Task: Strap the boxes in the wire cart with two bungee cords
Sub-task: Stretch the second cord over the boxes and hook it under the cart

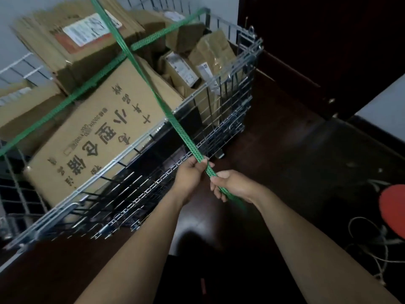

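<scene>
A wire cart (140,141) holds several cardboard boxes; the largest box (105,119) has black printed characters. One green bungee cord (87,84) runs across the boxes from the lower left to the cart's far corner. A second green cord (151,84) crosses over it and comes down past the cart's near rim. My left hand (190,172) grips this second cord just outside the rim. My right hand (230,185) grips the same cord a little lower, toward its free end, which is blurred.
The cart stands on a dark reddish floor (285,150). A red round object (392,211) and loose pale cables (372,244) lie at the right. A dark cabinet or door (317,40) stands behind the cart. White wire racks (22,66) show at the left.
</scene>
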